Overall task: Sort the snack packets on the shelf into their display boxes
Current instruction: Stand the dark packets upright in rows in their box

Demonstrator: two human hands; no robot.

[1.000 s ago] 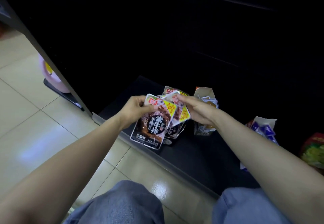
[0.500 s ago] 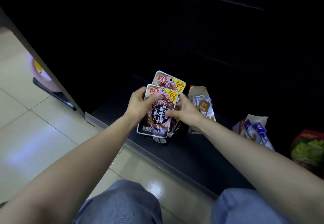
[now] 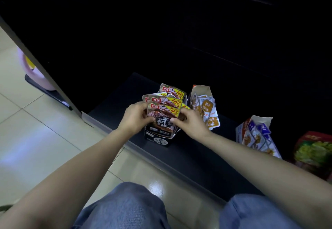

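Several black snack packets [image 3: 164,119] with yellow "10%" corners stand fanned in a black display box [image 3: 158,140] at the front of the dark bottom shelf [image 3: 197,157]. My left hand [image 3: 134,118] grips the packets' left edge, thumb on the front one. On their right edge, my right hand [image 3: 190,123] pinches the same bunch. An open box of orange packets [image 3: 204,106] stands just right of it. Farther right is an open box of blue packets [image 3: 256,135].
A red and green snack bag [image 3: 316,151] lies at the shelf's right end. The shelf's grey upright post [image 3: 41,72] runs along the left, with a pink object [image 3: 30,67] behind it on the tiled floor [image 3: 36,139]. My knees in jeans [image 3: 125,209] are close to the shelf edge.
Both hands have carried the bunch of black packets down from mid-air into the black display box. The packets now stand upright in it.
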